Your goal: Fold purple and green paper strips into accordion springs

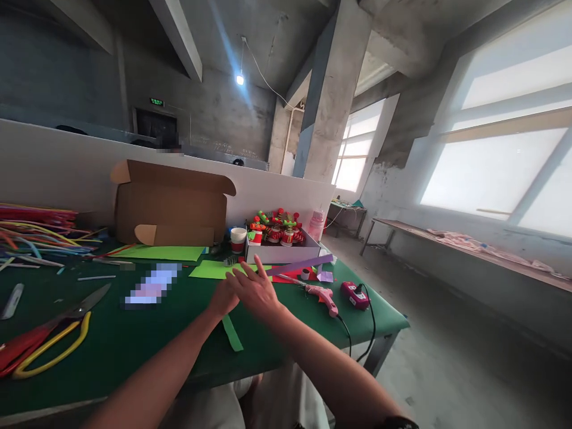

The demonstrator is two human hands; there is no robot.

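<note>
My left hand (223,296) is closed, its fingers curled and mostly hidden behind my right hand (257,289). The two hands meet above the front part of the green table. A purple paper strip (304,264) runs from between them toward the right; my right hand pinches at its near end with the index finger raised. The exact grip is hidden. Under my hands a green paper strip (232,333) lies near the table edge. Just to the right are a pink glue gun (322,295), a small rolled paper piece (305,274) and a folded purple paper piece (325,276).
Large scissors (80,313) lie at left, with pipe cleaners (40,232) behind. Green paper sheets (161,253), paper cups (238,238), an open cardboard box (172,205) and a white box (263,255) of red-green figures stand farther back. A pink power box (355,295) with cables sits right.
</note>
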